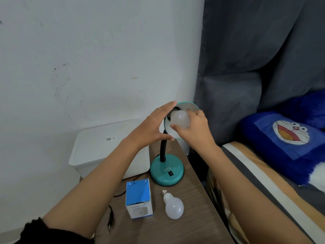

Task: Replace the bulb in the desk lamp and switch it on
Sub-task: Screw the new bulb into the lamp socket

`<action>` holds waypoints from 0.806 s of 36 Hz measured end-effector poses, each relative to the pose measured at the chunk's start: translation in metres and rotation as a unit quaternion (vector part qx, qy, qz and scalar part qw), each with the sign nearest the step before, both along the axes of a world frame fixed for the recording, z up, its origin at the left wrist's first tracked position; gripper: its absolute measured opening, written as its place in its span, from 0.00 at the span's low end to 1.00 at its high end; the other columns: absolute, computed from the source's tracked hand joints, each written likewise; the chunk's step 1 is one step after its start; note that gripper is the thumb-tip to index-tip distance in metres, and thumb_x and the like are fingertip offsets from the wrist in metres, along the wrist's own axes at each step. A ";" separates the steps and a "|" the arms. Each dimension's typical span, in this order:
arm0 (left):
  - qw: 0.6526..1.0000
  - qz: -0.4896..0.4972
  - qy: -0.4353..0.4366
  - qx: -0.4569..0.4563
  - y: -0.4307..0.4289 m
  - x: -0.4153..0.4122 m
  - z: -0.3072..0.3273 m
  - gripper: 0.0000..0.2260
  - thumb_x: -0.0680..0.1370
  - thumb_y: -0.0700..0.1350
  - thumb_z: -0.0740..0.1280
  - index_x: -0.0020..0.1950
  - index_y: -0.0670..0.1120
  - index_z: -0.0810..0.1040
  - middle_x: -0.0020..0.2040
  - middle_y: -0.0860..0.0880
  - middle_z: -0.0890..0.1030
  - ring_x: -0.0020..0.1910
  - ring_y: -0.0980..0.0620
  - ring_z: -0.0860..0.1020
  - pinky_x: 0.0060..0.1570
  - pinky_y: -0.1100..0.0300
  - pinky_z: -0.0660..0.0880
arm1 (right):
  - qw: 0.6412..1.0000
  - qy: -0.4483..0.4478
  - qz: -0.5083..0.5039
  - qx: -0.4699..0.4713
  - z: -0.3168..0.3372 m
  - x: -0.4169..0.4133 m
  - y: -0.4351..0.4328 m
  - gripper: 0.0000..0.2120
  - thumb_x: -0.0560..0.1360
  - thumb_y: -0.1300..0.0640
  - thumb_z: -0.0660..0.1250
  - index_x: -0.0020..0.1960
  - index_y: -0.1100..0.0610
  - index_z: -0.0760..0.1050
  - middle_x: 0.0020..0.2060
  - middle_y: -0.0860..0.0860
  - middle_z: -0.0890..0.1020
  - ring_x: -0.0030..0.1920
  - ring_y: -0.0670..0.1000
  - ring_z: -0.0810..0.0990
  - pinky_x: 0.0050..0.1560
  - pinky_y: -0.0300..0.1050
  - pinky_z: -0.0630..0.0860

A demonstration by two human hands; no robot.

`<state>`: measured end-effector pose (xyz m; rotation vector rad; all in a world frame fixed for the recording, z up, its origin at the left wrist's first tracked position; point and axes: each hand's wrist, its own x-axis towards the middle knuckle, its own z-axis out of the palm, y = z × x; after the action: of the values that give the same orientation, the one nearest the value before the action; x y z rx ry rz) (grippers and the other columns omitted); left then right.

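A teal desk lamp stands on a wooden bedside table [193, 199], its round base [167, 173] bearing a black switch [170, 173]. Its shade [189, 106] faces me. A white bulb [180, 119] sits at the shade's socket, with my right hand [193, 131] gripping it by the fingertips. My left hand [153, 125] curves around the shade's left edge and holds it. A second white bulb [173, 205] lies on the table in front of the base, screw cap pointing away from me. A blue and white bulb box [139, 198] stands to its left.
A white lidded plastic bin [98, 147] sits behind the table against the wall. The lamp's black cord and plug [110, 221] lie at the table's left edge. A bed with a striped sheet [263, 182] and a blue cartoon pillow [290, 138] is right of the table.
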<state>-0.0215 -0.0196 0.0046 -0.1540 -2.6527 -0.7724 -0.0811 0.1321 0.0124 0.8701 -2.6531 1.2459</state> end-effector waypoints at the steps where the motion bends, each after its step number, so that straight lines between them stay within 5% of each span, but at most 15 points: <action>1: 1.000 0.000 0.001 0.000 0.000 0.000 0.000 0.47 0.65 0.45 0.78 0.75 0.56 0.53 0.71 0.63 0.57 0.71 0.66 0.56 0.67 0.79 0.51 | 1.000 0.006 -0.005 -0.011 0.000 0.001 -0.001 0.32 0.70 0.49 0.71 0.69 0.60 0.64 0.65 0.60 0.67 0.65 0.59 0.68 0.61 0.47 0.68; 9: 1.000 0.004 0.000 0.001 -0.001 0.001 -0.001 0.47 0.65 0.45 0.78 0.75 0.54 0.53 0.71 0.63 0.57 0.70 0.66 0.56 0.66 0.79 0.50 | 0.997 0.000 -0.071 -0.042 0.000 0.002 -0.002 0.26 0.73 0.38 0.62 0.59 0.58 0.67 0.47 0.60 0.79 0.50 0.61 0.78 0.47 0.53 0.77; 18: 1.000 0.007 0.003 0.000 -0.002 0.000 0.000 0.47 0.65 0.45 0.78 0.75 0.55 0.53 0.71 0.64 0.58 0.70 0.67 0.56 0.66 0.79 0.51 | 0.998 -0.002 -0.004 -0.061 -0.006 0.004 -0.006 0.29 0.70 0.48 0.70 0.65 0.57 0.63 0.57 0.59 0.75 0.53 0.60 0.78 0.52 0.53 0.77; 25: 1.000 0.008 0.003 -0.001 -0.002 0.001 -0.002 0.46 0.66 0.45 0.78 0.75 0.54 0.53 0.71 0.64 0.57 0.69 0.68 0.55 0.64 0.82 0.50 | 0.999 0.045 -0.001 -0.020 -0.010 0.002 -0.002 0.31 0.71 0.46 0.70 0.67 0.57 0.63 0.50 0.60 0.80 0.52 0.58 0.79 0.47 0.45 0.72; 29: 1.000 0.010 -0.001 0.003 -0.002 0.001 -0.001 0.46 0.65 0.45 0.78 0.75 0.54 0.53 0.71 0.64 0.57 0.69 0.68 0.55 0.64 0.82 0.50 | 0.998 0.069 0.006 -0.013 -0.006 0.002 -0.003 0.31 0.71 0.49 0.70 0.68 0.58 0.63 0.63 0.57 0.73 0.61 0.57 0.74 0.54 0.46 0.72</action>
<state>-0.0204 -0.0215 0.0034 -0.1252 -2.6486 -0.7747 -0.0796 0.1287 0.0063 0.9336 -2.5229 1.1743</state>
